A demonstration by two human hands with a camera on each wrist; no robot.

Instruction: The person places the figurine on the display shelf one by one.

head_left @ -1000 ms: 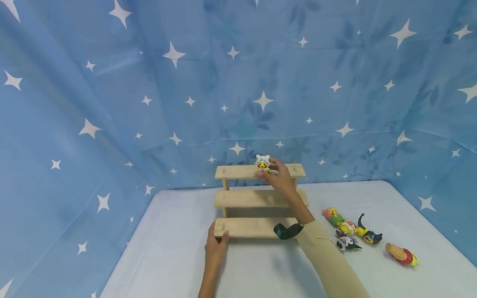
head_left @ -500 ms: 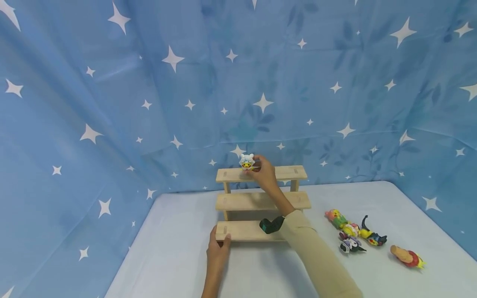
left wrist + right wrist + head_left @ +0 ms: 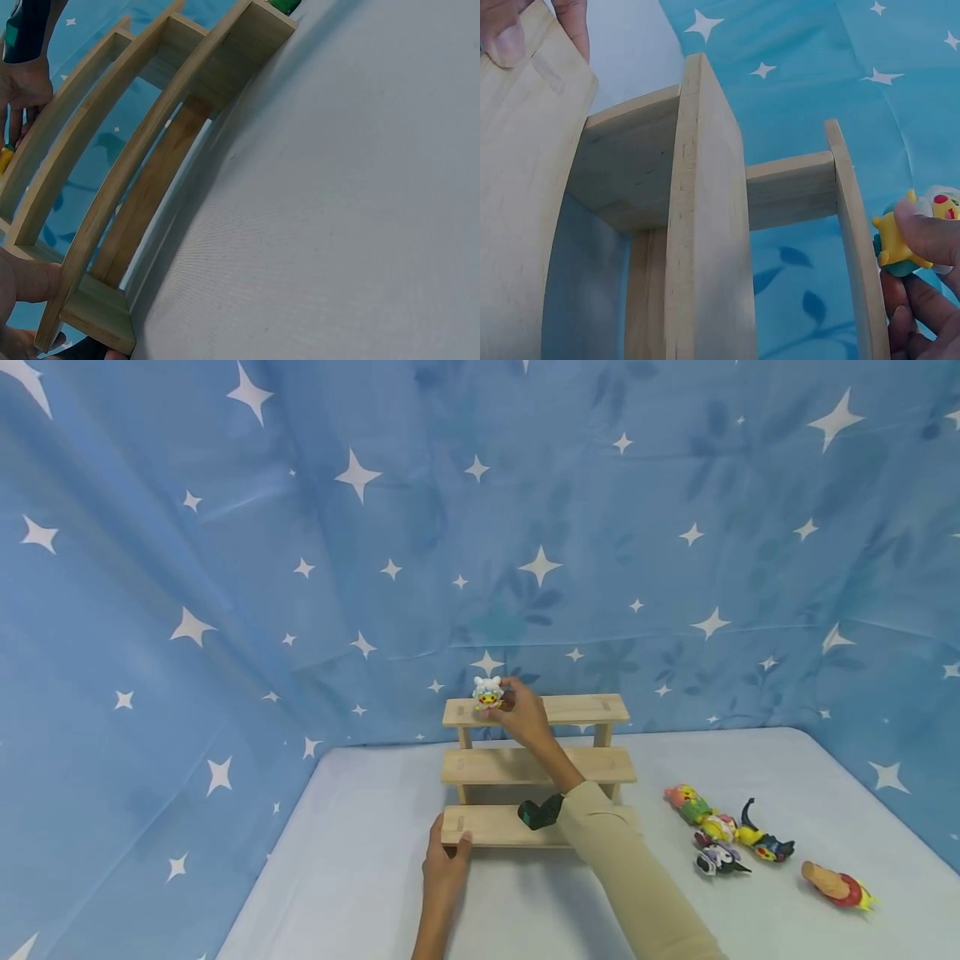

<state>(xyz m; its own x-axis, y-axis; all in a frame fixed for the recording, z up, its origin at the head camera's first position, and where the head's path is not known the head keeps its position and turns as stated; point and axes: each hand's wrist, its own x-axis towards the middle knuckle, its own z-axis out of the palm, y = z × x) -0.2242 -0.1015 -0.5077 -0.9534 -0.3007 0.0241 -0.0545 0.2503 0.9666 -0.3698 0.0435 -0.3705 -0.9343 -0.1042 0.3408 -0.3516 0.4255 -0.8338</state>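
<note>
A small yellow figurine with a white eared hood (image 3: 488, 693) is at the left end of the top step of a three-tier wooden shelf (image 3: 536, 765). My right hand (image 3: 522, 714) pinches it between thumb and fingers from the right side. In the right wrist view the figurine (image 3: 900, 238) is right beside the top board; whether its base touches the wood I cannot tell. My left hand (image 3: 446, 868) grips the left end of the lowest board, thumb (image 3: 34, 279) on top and fingers beneath.
Several figurines lie on the white table (image 3: 360, 827) to the right: a green and pink one (image 3: 687, 803), a purple and black one (image 3: 718, 857), a dark-headed one (image 3: 767, 845), and a red and tan one (image 3: 837, 885). A starry blue curtain (image 3: 420, 527) hangs behind.
My right hand has carried the hooded figurine leftward along the top board, from right of its middle to its left end. My left hand keeps its grip on the lowest board.
</note>
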